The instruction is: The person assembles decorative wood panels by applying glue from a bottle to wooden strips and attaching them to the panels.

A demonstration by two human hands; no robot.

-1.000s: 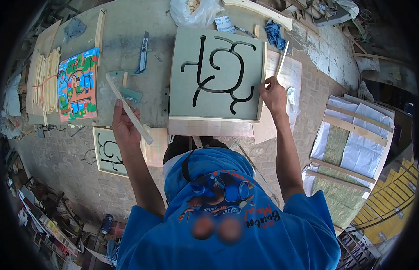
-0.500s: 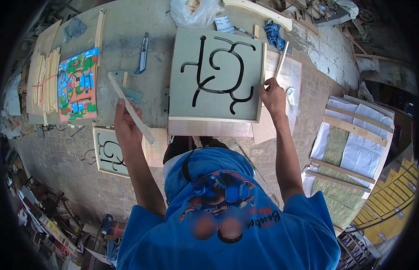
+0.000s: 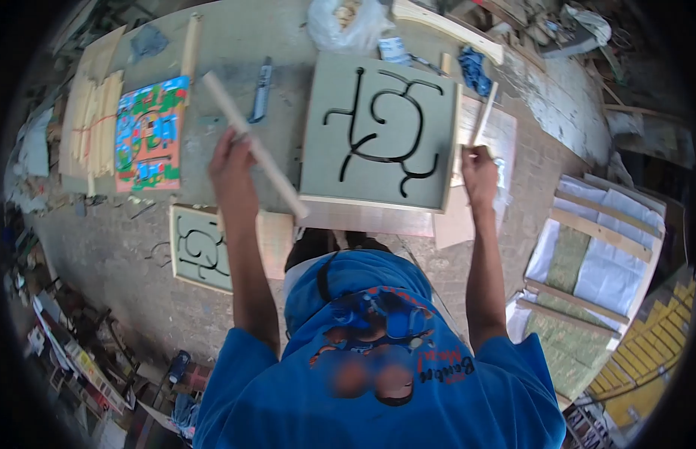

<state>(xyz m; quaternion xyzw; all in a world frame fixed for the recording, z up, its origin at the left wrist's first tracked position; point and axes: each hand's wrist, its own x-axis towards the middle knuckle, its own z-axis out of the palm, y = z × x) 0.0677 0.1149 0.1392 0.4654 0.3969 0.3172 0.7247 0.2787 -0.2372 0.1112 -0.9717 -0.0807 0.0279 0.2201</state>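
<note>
My left hand (image 3: 234, 161) is closed around a pale wooden strip (image 3: 269, 163), which slants across the table's front edge beside the board. In my right hand (image 3: 479, 176) is a thin pale stick (image 3: 485, 112), pointing up and away, just off the board's right side. Between the hands lies a grey-green board (image 3: 325, 90) with black curved, groove-like lines and light wooden strips along its right and front edges. A utility knife (image 3: 262, 90) rests on the table to the left of the board.
The worktable (image 3: 235, 37) also bears a bundle of wooden strips (image 3: 101, 123), a colourful painted panel (image 3: 147, 135), a plastic bag (image 3: 340, 26) and a blue cloth (image 3: 475, 71). A smaller lined board (image 3: 200, 247) sits lower left. Slatted panels (image 3: 587, 262) stand at right.
My left hand has raised the wooden strip and moved it right, toward the board. My right hand stays by the board's right edge with the stick. The whole view has shifted slightly.
</note>
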